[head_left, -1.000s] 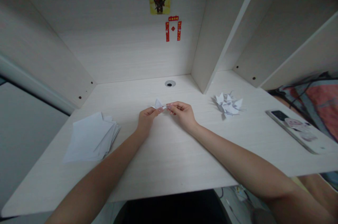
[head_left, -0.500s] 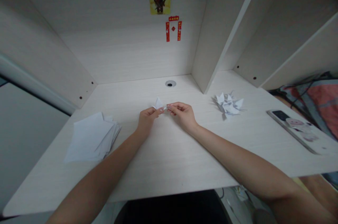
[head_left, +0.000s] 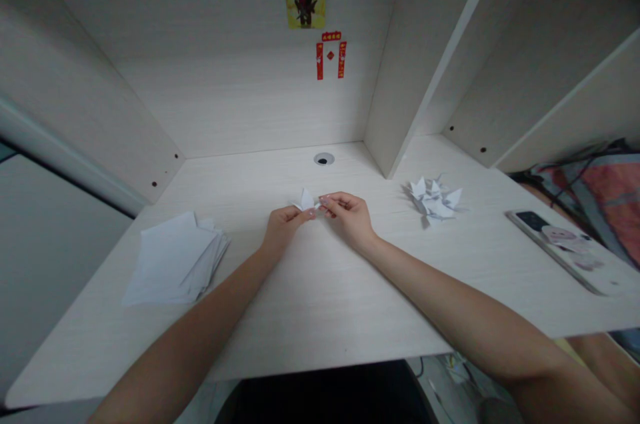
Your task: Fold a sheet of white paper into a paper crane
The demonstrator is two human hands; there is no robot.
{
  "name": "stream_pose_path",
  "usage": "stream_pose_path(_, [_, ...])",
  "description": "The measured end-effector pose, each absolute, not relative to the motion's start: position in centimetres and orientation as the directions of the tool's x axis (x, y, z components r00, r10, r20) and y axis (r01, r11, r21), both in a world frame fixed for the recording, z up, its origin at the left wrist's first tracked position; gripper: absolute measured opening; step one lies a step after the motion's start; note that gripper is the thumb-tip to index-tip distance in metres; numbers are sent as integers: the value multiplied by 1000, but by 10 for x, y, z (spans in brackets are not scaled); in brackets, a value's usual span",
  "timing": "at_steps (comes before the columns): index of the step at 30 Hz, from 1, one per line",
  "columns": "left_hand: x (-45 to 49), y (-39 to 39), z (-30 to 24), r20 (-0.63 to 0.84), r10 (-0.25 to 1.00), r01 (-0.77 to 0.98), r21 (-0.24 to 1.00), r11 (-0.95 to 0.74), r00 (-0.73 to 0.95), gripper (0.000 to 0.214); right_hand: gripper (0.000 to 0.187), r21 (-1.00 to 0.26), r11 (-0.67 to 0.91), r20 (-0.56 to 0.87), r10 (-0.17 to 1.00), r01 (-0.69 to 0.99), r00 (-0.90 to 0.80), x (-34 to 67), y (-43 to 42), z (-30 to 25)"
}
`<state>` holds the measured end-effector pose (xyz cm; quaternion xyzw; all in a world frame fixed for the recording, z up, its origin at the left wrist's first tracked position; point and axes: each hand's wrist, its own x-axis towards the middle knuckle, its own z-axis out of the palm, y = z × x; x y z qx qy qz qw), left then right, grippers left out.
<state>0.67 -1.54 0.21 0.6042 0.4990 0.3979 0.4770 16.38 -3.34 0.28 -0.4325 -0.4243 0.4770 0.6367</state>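
A small folded white paper crane (head_left: 306, 199) is held between my two hands above the middle of the desk, a pointed part of it sticking up. My left hand (head_left: 285, 227) pinches its near left side between thumb and fingers. The fingertips of my right hand (head_left: 349, 216) are closed on a narrow end at the right. My fingers cover much of the paper's lower part. To the right lies a cluster of folded white paper cranes (head_left: 434, 199). On the left is a loose stack of white paper sheets (head_left: 173, 261).
A phone in a pale case (head_left: 565, 251) lies at the right, near a grey and red cloth (head_left: 610, 191). A cable hole (head_left: 324, 159) sits at the back of the desk (head_left: 310, 311). An upright partition (head_left: 400, 111) stands behind the cranes.
The folded paper and my left hand have shifted slightly to the right, and the upright point shows a little wider. Both hands keep their pinch. The view has moved slightly.
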Motion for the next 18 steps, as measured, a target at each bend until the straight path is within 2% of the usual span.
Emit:
stream_pose_path(4, [6, -15, 2, 21, 977, 246, 966, -74, 213, 39, 19, -955, 169, 126, 975, -242, 185, 163, -33, 2])
stream_pose_path(8, [6, -15, 1, 42, 977, 177, 981, -81, 211, 37, 18, -956, 180, 145, 977, -232, 159, 164, -32, -1])
stream_pose_path(18, [6, -14, 3, 39, 982, 72, 996, -53, 182, 26, 33, -943, 333, 327, 935, -20, 135, 175, -31, 1])
